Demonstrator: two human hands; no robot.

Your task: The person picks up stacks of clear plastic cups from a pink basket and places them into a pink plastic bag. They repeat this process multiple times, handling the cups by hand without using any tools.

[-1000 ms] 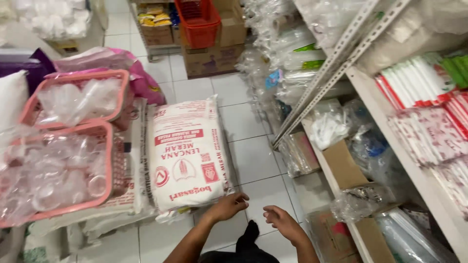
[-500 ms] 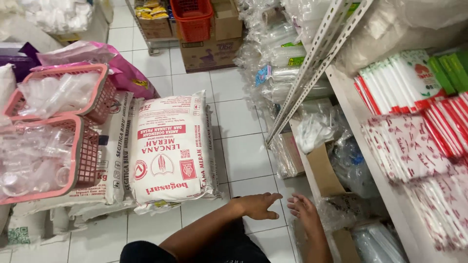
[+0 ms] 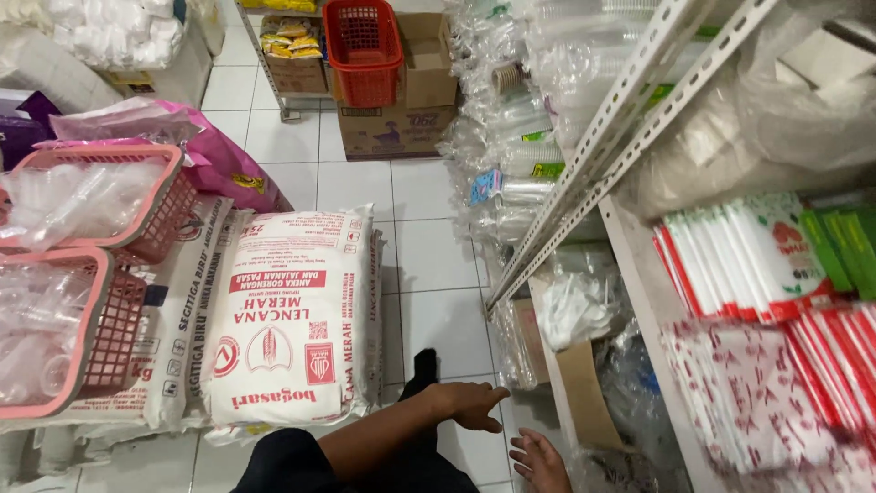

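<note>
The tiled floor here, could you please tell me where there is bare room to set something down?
The white tiled floor is bare between the white flour sack and the metal shelf upright, up to the brown cardboard box. The left is crowded with pink baskets; the shelf foot, near both hands, with plastic bags.

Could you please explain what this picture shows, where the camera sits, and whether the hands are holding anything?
The picture comes from a camera worn on a person's head, looking down at a shop aisle. The left hand hovers over the tiled floor, and the right hand reaches low toward the bagged goods under the metal shelf. Both hands look empty. A white flour sack lies on the floor to the left, beside pink baskets of clear plastic items. A red basket sits on cardboard boxes farther back.
</note>
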